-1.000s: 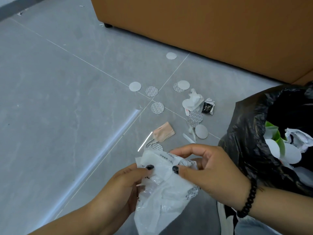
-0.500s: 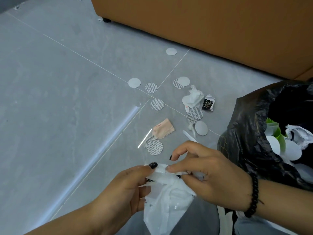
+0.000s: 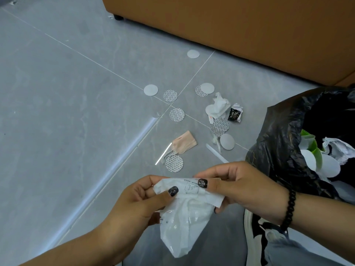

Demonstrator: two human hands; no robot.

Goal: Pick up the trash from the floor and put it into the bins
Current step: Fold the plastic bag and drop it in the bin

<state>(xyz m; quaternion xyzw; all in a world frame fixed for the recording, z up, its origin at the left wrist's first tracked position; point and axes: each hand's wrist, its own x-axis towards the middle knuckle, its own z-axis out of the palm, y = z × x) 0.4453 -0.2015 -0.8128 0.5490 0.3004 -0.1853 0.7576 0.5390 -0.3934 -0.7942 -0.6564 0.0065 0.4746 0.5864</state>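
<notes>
In the head view both hands hold a white plastic bag low in the near middle: the left hand pinches its upper left edge between thumb and fingers, and the right hand pinches the upper right edge, thumb on top. The bag hangs limp below them, above the floor. Just to the right stands the bin, lined in black plastic and open, with white discs and crumpled paper already inside. On the floor farther off lie more discs, a beige mask, a crumpled tissue, a small black packet and thin white strips. As I judge it, the bag is light and slack, so it could catch on the liner's rim and slide back out, or drift aside if dropped from too high; the flat discs may also be hard to lift off the smooth tile. The bin's right side is cut off by the frame, its depth is dark, and the print on the bag is too small to read. An orange sofa fills the far right.
</notes>
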